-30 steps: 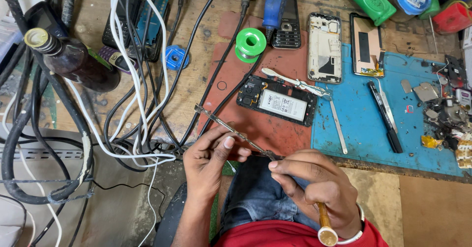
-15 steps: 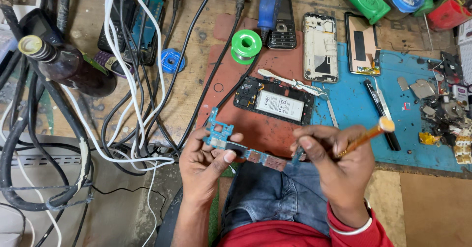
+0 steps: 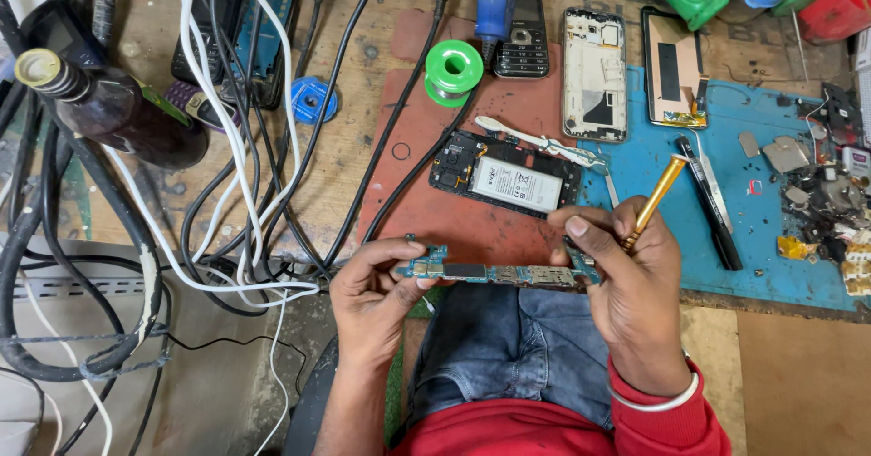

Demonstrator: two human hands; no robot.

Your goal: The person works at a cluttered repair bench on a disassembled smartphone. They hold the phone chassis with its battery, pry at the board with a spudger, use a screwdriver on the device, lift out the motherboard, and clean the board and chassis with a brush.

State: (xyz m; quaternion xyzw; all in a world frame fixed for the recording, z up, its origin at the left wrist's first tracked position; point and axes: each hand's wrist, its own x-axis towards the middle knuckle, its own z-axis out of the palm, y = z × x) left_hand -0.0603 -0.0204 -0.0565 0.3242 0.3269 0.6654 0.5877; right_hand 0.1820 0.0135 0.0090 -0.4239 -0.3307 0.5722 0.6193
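Note:
I hold a long blue-green phone circuit board [image 3: 494, 273] flat between both hands, just above my lap at the bench's front edge. My left hand [image 3: 374, 304] pinches its left end with thumb and fingers. My right hand [image 3: 626, 284] grips its right end and also keeps a yellow-handled screwdriver [image 3: 655, 197] tucked between the fingers, handle pointing up and right. An opened black phone with its battery showing [image 3: 504, 180] lies on the red mat [image 3: 426, 161] right behind the board. A white plastic pry tool [image 3: 543, 143] rests across that phone's top edge.
A blue mat [image 3: 771, 202] at right carries black tweezers [image 3: 710, 204], small parts and shields. Behind lie a phone frame [image 3: 595, 73], a back cover [image 3: 673, 66], a keypad phone [image 3: 519, 29] and a green solder spool [image 3: 454, 68]. Cables [image 3: 227, 147] and a brown bottle [image 3: 113, 107] crowd the left.
I have turned the board from edge-on to flat and level. My right hand swung the screwdriver from pointing down to pointing up-right, then took hold of the board's right end.

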